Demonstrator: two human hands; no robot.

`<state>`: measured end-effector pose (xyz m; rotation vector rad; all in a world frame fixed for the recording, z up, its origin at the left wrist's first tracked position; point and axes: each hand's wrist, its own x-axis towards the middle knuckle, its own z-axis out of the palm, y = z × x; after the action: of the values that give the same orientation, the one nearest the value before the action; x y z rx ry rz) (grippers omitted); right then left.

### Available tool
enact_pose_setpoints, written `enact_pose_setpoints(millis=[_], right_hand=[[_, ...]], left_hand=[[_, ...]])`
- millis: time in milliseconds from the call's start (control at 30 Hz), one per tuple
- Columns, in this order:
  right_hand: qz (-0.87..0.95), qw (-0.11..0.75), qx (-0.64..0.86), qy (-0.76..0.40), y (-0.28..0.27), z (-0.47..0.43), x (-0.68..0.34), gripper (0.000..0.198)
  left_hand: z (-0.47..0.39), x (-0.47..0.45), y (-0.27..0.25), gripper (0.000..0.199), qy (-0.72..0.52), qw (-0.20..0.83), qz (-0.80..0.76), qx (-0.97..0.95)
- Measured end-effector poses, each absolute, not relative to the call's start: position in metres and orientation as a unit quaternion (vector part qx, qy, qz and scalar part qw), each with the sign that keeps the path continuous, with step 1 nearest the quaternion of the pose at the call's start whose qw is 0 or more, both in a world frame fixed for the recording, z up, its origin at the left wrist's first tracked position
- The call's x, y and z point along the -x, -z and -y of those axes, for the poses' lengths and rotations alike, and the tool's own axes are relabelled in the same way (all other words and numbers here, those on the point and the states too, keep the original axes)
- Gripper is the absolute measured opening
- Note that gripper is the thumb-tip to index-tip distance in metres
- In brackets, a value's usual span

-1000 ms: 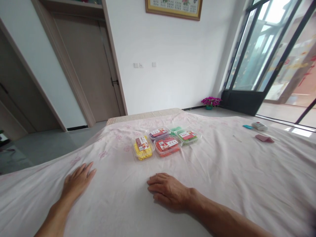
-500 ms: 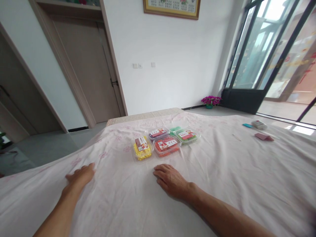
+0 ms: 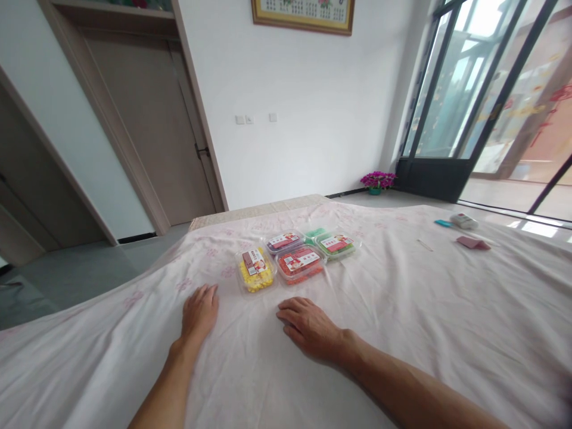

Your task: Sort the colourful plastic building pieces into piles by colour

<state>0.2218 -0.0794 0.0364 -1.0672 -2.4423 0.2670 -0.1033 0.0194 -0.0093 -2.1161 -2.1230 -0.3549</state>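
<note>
My left hand (image 3: 200,311) rests palm down on the pale floral cloth (image 3: 241,363), its fingers stretched forward and holding nothing. To its upper right is a clear lidded tub of yellow pieces (image 3: 257,279). Flat on the cloth lies my right hand (image 3: 307,325), empty, its fingers loosely extended. Just beyond it stands a tub of red-orange pieces (image 3: 300,271). Behind are a tub with dark purple contents (image 3: 283,241) and a tub with green contents (image 3: 337,245). Something mint green (image 3: 315,234) sits between those two. The four tubs carry printed labels, and neither hand touches them.
At the right of the cloth lie a folded dusky-pink item (image 3: 472,242), a whitish packet (image 3: 463,221), a blue item (image 3: 442,223) and a thin white stick (image 3: 424,245). Beyond are a pot of purple flowers (image 3: 378,182), a glass door and a brown door (image 3: 147,119).
My left hand has moved right across the cloth, closer to the yellow tub. My right hand stays in place. The view has shifted slightly.
</note>
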Motion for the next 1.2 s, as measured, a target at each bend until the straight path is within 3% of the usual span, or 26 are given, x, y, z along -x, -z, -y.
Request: enact_pose_setpoints(millis=[1200], right_hand=[[0.894,0.224,0.378,-0.088,-0.0382,0.0759,-0.2243,0.026]], left_hand=[[-0.0140,0.1093,0.0116,0.047,0.128,0.071,0.681,0.717]])
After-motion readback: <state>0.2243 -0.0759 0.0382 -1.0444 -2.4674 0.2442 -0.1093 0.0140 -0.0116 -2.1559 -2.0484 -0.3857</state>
